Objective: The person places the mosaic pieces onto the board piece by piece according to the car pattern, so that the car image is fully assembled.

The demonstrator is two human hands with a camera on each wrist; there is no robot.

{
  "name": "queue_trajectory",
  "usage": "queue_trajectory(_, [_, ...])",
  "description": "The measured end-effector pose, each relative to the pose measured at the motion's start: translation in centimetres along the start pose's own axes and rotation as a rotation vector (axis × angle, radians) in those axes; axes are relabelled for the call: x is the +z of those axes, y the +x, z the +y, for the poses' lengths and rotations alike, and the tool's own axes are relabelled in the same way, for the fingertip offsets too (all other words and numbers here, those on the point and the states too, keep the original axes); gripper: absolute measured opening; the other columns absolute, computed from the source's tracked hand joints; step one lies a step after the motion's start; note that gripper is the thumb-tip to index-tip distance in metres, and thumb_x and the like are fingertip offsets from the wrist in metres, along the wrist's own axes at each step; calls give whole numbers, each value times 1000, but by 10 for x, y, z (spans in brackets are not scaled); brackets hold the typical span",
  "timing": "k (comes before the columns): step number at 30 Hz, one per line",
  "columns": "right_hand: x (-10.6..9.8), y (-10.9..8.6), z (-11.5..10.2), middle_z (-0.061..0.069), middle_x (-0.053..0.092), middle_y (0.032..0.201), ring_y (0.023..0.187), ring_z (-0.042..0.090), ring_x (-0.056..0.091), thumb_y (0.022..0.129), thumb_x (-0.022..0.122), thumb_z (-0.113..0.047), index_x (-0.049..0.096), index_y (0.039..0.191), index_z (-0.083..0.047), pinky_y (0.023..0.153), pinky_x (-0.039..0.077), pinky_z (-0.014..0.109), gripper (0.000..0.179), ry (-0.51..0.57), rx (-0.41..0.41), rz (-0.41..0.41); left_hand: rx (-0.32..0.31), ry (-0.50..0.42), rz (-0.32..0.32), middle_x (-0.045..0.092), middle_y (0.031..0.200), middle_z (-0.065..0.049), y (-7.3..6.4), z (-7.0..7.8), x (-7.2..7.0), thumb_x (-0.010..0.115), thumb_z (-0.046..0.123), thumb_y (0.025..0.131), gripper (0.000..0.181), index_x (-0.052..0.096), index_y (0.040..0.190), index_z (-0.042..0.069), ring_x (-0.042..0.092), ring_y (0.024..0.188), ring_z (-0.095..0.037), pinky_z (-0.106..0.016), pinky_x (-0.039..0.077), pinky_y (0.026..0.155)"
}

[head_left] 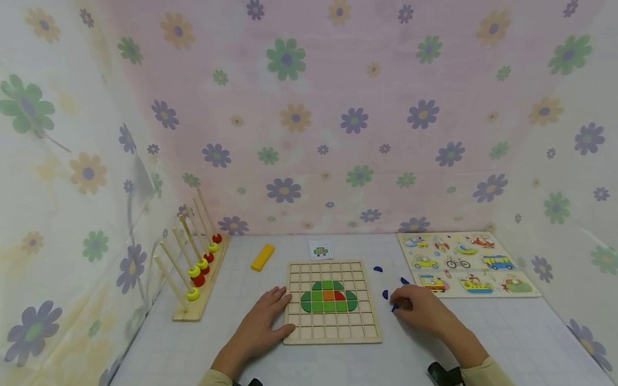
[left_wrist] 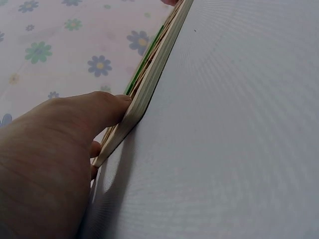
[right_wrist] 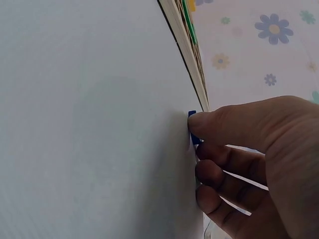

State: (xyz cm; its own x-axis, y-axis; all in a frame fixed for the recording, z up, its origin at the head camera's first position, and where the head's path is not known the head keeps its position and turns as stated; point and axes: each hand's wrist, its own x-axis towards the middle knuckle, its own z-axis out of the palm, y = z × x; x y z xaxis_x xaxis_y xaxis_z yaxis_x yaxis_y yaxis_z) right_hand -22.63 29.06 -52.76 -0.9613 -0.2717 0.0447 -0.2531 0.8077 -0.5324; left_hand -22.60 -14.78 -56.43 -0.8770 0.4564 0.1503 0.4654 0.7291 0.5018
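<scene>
A wooden grid board [head_left: 330, 335] lies on the table, with green, orange and red pieces [head_left: 329, 297] set in its middle squares. My left hand [head_left: 262, 322] rests against the board's left side, fingers spread and relaxed. The left wrist view has its thumb [left_wrist: 107, 109] touching the board's edge. Just right of the board, my right hand [head_left: 422, 309] pinches a small blue piece [right_wrist: 193, 128] between thumb and fingers, low over the table. More blue half-round pieces [head_left: 377, 269] lie near that hand.
A picture card [head_left: 321, 250] lies behind the board, and a yellow block [head_left: 262, 257] to its left. On the far left stands a peg rack [head_left: 188, 316] with red and yellow beads. A vehicle puzzle board [head_left: 464, 261] lies at the right. Flowered cloth [head_left: 316, 102] walls the table.
</scene>
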Motion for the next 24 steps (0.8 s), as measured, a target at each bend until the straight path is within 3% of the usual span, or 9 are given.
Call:
queue_trajectory(11, [6, 3, -4, -12, 60, 85, 80, 11, 54, 89, 91, -15, 78, 96, -24, 71, 50, 30, 17, -38, 35, 17, -3, 8, -2, 42, 171, -6, 2, -2, 2, 72, 53, 100, 75, 55, 161, 13, 31, 161, -32, -56, 28, 128])
queue_trajectory(24, [7, 3, 1, -14, 61, 85, 80, 11, 54, 90, 89, -12, 79, 96, -24, 70, 50, 29, 17, -62, -3, 37, -2, 17, 0, 44, 170, -8, 1, -1, 1, 73, 54, 100, 75, 56, 160, 12, 33, 160, -34, -59, 31, 127])
